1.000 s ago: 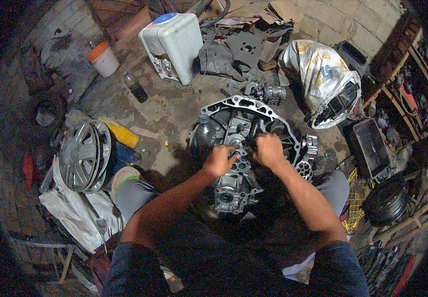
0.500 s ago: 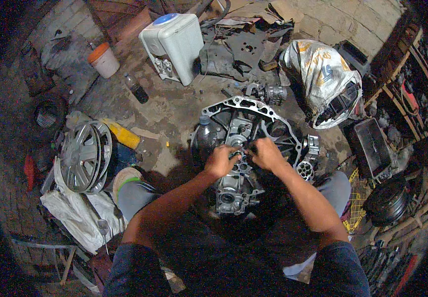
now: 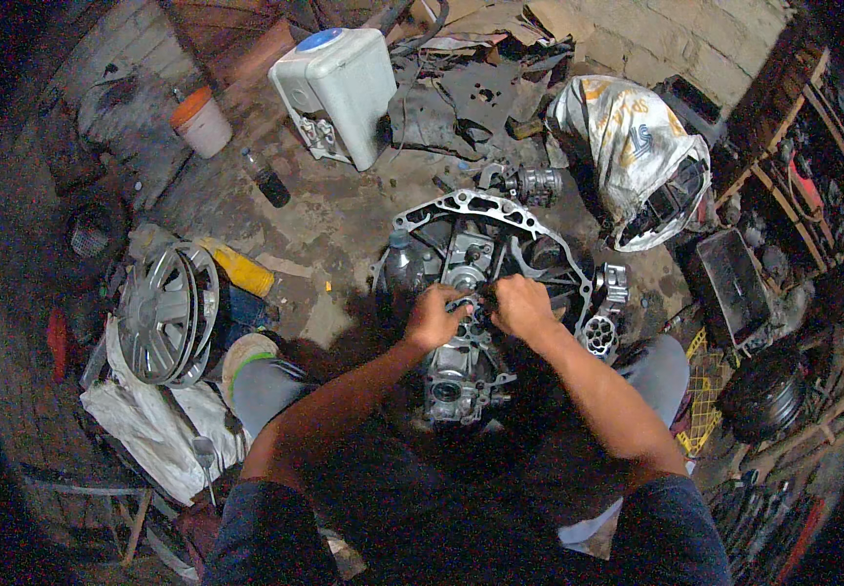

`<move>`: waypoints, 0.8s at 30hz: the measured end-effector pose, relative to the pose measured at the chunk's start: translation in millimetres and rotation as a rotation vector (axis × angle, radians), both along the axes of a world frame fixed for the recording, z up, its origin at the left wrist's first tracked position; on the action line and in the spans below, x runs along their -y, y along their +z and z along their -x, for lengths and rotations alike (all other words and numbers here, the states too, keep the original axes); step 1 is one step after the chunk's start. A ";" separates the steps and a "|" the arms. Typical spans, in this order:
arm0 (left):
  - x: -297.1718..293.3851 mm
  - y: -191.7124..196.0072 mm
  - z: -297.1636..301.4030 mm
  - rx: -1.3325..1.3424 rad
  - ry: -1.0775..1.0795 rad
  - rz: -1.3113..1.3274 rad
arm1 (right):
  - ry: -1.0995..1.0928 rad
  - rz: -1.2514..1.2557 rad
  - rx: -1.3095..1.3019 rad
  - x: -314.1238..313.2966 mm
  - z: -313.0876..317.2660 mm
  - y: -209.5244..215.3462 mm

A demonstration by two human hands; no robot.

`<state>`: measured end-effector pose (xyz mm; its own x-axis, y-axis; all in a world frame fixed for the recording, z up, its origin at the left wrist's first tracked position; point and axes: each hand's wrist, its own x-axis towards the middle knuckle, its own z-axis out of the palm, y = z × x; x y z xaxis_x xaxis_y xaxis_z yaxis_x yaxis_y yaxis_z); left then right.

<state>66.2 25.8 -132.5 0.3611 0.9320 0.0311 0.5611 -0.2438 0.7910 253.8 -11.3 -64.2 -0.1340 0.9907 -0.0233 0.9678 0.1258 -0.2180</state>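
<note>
Head view: a metal gearbox housing (image 3: 485, 254) lies on the dirty concrete floor (image 3: 344, 225) just right of the picture's middle, its wide bell-shaped mouth toward twelve o'clock and its narrower cast body (image 3: 461, 376) running down toward six o'clock, between the seated person's knees. Both forearms come up from the lower edge and meet over the middle of the housing. The left hand (image 3: 434, 315) sits at the housing's nine o'clock side, fingers curled and drawn together on a small part at its centre; what exactly they pinch is too small to tell. The right hand (image 3: 522, 305) is just beside it at three o'clock, also closed in a loose fist on the same spot, knuckles up, the two hands almost touching.

Around it: a white plastic tank with a blue cap (image 3: 339, 88) stands at eleven o'clock from the housing, well apart. A white bucket with an orange rim (image 3: 200, 122) is farther off at ten o'clock, a dark bottle (image 3: 266, 179) between them. A silver wheel cover (image 3: 160, 313) leans at nine o'clock, a yellow container (image 3: 236, 269) near its upper edge. A crumpled printed sack (image 3: 627, 146) lies at one o'clock. A small round metal part with holes (image 3: 599, 337) rests just beside the housing at three o'clock.
</note>
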 end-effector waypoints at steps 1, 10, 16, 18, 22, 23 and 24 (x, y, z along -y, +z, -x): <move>-0.9 -3.1 0.1 0.028 -0.006 0.021 | 0.001 0.001 -0.002 0.7 0.3 0.2; 1.5 27.5 -4.3 0.129 0.051 0.405 | -0.007 -0.021 0.038 2.5 5.4 2.9; -9.1 -16.4 -4.4 0.123 0.003 0.240 | -0.010 0.011 0.045 1.8 7.1 2.9; -9.6 -20.9 -3.6 0.113 -0.002 0.187 | -0.007 -0.012 0.045 0.7 9.0 -2.4; -11.6 -25.4 -0.2 0.101 -0.034 0.148 | -0.015 0.002 0.039 2.9 6.8 2.0; -11.9 -24.6 1.2 0.088 -0.051 0.147 | -0.001 0.000 0.041 3.5 6.8 2.1; -11.6 -20.2 1.5 0.080 -0.038 0.194 | 0.016 0.000 0.041 2.8 7.0 0.8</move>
<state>64.7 37.4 -152.7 0.3996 0.9091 -0.1176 0.4883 -0.1025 0.8666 246.8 -14.1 -63.5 -0.1489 0.9884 -0.0290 0.9738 0.1415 -0.1779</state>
